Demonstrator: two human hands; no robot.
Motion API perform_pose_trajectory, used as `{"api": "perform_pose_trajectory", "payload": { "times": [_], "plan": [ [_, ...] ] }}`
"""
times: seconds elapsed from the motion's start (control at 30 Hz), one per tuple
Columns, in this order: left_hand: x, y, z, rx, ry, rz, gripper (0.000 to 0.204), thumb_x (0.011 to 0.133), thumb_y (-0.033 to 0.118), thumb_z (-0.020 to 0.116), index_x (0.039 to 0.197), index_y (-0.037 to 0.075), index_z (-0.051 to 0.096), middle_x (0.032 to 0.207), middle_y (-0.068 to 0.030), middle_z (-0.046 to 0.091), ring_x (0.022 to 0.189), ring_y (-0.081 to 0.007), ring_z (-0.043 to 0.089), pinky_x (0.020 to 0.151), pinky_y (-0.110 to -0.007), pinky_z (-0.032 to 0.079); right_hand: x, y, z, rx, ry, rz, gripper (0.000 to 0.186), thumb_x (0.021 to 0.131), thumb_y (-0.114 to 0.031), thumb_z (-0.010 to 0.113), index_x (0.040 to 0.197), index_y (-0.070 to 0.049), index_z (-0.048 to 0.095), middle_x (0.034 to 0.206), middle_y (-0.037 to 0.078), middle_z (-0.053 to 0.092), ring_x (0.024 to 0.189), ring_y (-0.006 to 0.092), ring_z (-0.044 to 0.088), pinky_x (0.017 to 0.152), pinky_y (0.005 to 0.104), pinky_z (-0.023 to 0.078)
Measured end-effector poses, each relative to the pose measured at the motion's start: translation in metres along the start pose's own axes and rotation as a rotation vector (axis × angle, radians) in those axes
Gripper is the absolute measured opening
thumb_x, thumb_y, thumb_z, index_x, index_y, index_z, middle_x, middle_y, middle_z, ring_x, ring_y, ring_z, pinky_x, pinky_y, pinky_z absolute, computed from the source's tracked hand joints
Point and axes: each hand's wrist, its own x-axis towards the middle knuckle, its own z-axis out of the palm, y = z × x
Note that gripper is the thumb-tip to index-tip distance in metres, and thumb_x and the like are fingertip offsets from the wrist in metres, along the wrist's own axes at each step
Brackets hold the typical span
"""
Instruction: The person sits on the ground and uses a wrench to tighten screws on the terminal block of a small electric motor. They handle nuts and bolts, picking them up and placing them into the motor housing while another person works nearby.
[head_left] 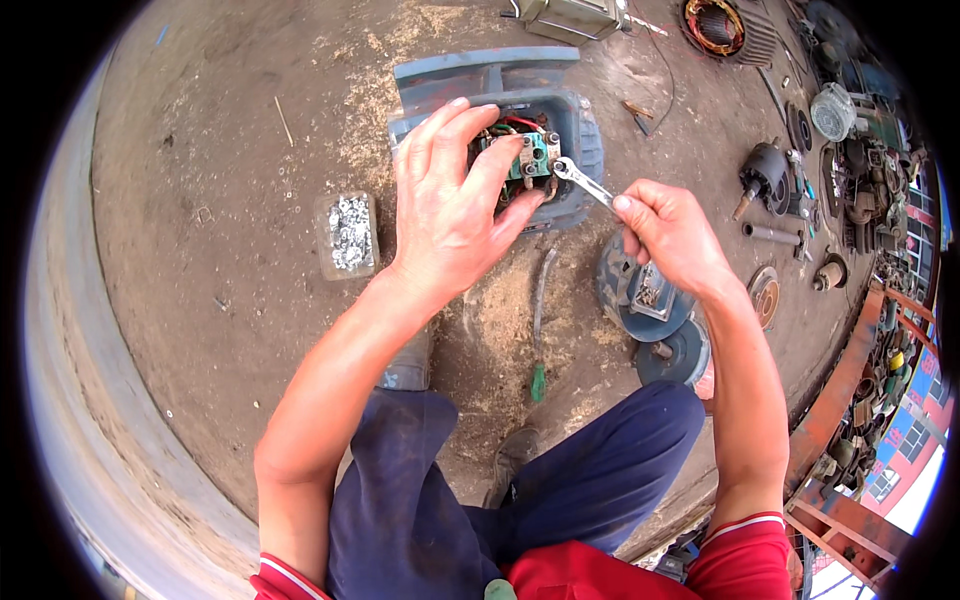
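In front of me stands a blue-grey electric motor (pixel 577 130) with its terminal box uncovered. Inside the box sits a green terminal block (pixel 541 152) with metal posts, among red and dark wires. My right hand (pixel 668 228) grips a silver wrench (pixel 590 186) by its lower end; the wrench's ring head is at a post on the block's right side. My left hand (pixel 455 190) spreads over the left of the box. Its fingers are apart and curved, with index finger and thumb touching around the block. Part of the box is hidden beneath that hand.
A clear tub of small nuts and washers (pixel 351 235) stands left. A green-handled screwdriver (pixel 538 375) lies between my feet. Right of it are round motor covers (pixel 675 352) and a small tray of hardware (pixel 652 292). Motor parts (pixel 765 172) and a wound stator (pixel 715 25) lie further right.
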Motion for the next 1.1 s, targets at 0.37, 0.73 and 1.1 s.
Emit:
{"api": "perform_pose_trajectory", "payload": {
  "times": [0.37, 0.73, 1.1],
  "plan": [
    [-0.011, -0.011, -0.009, 0.016, 0.027, -0.037, 0.056, 0.069, 0.012, 0.088, 0.12, 0.006, 0.067, 0.141, -0.0178, 0.054, 0.135, -0.0421, 0.047, 0.11, -0.053, 0.04, -0.013, 0.014, 0.056, 0.248, 0.339, -0.045, 0.022, 0.106, -0.019, 0.058, 0.097, -0.001, 0.064, 0.065, 0.0, 0.056, 0.06, 0.0079, 0.049, 0.055, 0.0292, 0.041],
    [-0.014, -0.017, -0.01, 0.023, -0.009, -0.012, 0.056, 0.066, 0.014, 0.09, 0.118, 0.004, 0.069, 0.144, -0.0185, 0.053, 0.135, -0.0415, 0.047, 0.111, -0.052, 0.04, -0.015, -0.019, 0.041, -0.241, 0.357, -0.289, 0.019, 0.099, -0.023, 0.067, 0.097, -0.005, 0.067, 0.067, 0.017, 0.062, 0.063, 0.0311, 0.063, 0.061, 0.0409, 0.048],
    [-0.021, -0.026, -0.024, -0.104, -0.09, 0.013, 0.078, 0.055, 0.023, 0.096, 0.125, 0.009, 0.065, 0.15, -0.0158, 0.048, 0.137, -0.0382, 0.046, 0.108, -0.052, 0.041, -0.004, -0.04, 0.009, -0.493, 0.213, -0.252, 0.023, 0.099, -0.029, 0.065, 0.097, -0.006, 0.066, 0.069, 0.02, 0.06, 0.068, 0.041, 0.058, 0.064, 0.0461, 0.046]
  ]
}}
